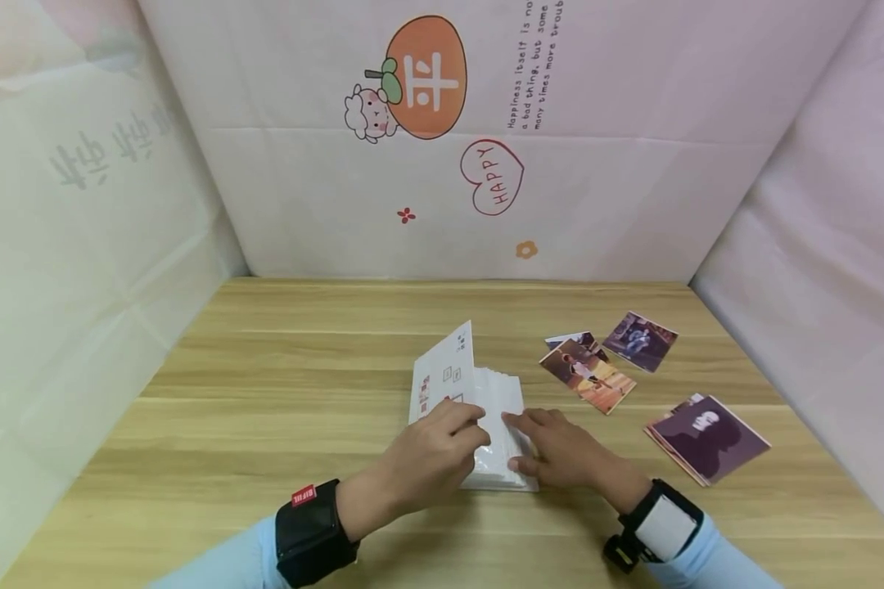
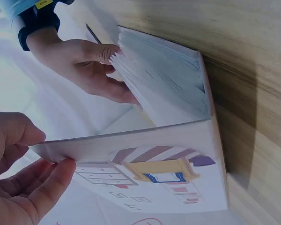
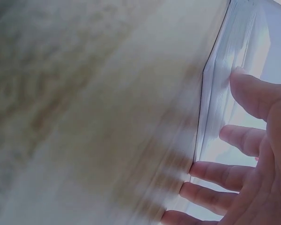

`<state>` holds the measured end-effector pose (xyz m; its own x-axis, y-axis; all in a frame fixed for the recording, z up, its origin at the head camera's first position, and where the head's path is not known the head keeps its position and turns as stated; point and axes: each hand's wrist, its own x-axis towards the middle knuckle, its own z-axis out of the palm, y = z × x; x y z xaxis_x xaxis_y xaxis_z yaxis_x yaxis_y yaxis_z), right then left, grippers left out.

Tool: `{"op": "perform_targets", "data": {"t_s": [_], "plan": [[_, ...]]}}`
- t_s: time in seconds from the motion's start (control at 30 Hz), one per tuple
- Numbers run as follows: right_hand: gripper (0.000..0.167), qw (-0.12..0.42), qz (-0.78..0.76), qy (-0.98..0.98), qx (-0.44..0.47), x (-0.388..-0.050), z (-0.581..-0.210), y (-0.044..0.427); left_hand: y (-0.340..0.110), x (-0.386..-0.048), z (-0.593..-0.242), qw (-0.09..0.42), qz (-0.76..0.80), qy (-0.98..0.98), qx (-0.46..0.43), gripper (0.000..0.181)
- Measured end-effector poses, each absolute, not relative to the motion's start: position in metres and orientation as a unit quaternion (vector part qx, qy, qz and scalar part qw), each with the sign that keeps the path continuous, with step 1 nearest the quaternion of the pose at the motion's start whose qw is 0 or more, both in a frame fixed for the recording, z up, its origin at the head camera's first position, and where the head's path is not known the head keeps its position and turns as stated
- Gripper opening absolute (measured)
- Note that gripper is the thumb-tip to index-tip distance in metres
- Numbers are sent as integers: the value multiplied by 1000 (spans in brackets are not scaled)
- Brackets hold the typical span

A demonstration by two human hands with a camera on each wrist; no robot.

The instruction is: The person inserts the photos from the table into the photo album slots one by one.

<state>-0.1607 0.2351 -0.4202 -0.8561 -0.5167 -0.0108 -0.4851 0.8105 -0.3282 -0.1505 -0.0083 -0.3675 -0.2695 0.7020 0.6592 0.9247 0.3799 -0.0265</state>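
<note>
A photo album (image 1: pixel 497 425) with clear plastic sleeve pages lies on the wooden table, its white printed front cover (image 1: pixel 444 368) raised on the left. Between thumb and fingers, my left hand (image 1: pixel 438 446) pinches the free edge of that cover. The cover's printed drawings (image 2: pixel 164 176) face the left wrist camera. On the right side of the album, my right hand (image 1: pixel 563 450) rests with thumb and fingertips against the edges of the sleeves (image 3: pixel 222 103). Its fingers are spread and fairly straight in the right wrist view.
Right of the album lie a photo of a figure on an orange floor (image 1: pixel 588 376), partly over another, and a dark photo (image 1: pixel 641 341). A small stack of photos (image 1: pixel 707 439) is nearer the right edge. Printed cloth walls (image 1: pixel 604 196) enclose the table's back and sides.
</note>
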Motion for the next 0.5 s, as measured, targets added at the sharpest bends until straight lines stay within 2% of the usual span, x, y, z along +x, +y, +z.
{"op": "perform_targets", "data": {"t_s": [0.37,0.5], "plan": [[62,43,-154,951,-264,-161,-420,236,-32,-150,-350,349,-225,-785,-461,15],[62,54,-160,951,-259,-161,-419,235,-45,-150,-346,344,-265,-790,-433,13]]}}
